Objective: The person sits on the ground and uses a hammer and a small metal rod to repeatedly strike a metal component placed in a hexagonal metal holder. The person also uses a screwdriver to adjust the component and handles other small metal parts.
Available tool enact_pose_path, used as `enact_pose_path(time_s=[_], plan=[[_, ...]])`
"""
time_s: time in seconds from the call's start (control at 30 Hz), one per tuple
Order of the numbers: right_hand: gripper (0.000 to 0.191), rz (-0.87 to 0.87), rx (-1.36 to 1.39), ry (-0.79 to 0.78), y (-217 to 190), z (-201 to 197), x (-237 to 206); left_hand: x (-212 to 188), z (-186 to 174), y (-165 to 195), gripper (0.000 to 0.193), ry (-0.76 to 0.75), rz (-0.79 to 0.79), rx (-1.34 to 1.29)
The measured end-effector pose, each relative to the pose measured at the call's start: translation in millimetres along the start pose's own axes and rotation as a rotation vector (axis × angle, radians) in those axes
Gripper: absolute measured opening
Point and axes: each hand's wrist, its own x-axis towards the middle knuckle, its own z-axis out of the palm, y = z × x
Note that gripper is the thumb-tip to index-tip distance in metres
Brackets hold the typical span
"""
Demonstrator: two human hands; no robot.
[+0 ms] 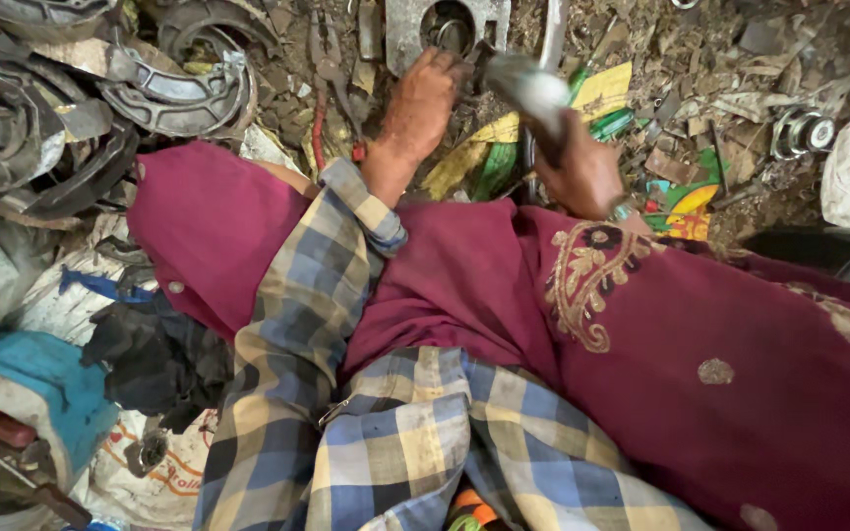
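Note:
My left hand (422,96) reaches forward and rests its fingers on a grey metal part with a round hole (445,25) lying on the littered ground. My right hand (582,172) is closed around the handle of a metal hammer-like tool (528,87), whose blurred silver head sits just right of the left hand. A checked sleeve covers my left forearm and a maroon embroidered shawl (641,334) drapes over my lap and right arm.
Curved metal brake shoes (184,93) pile up at the upper left. Colourful wrappers (597,98) and scrap litter the ground. A round metal bearing (804,133) lies at the right, and a blue container (36,383) stands at the lower left.

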Motion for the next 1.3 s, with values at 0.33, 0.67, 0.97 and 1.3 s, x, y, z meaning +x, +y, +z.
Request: enact_pose_path(time_s=[0.33,0.67,0.97,1.3], plan=[[0.059,-0.069,0.087,0.411,-24,-34,-6,0,-12,2,0.031,0.079,0.08,0.081],[0.06,0.057,0.034,-0.02,-26,-27,10,3,-13,2,0.028,0.045,0.021,0.132],[0.045,-0.084,0.029,0.289,-19,-33,-6,-5,-9,0,0.033,0.087,0.051,0.222],[0.056,0.074,0.053,0.082,-13,-13,5,-2,-19,7,0.03,0.103,0.071,0.314]])
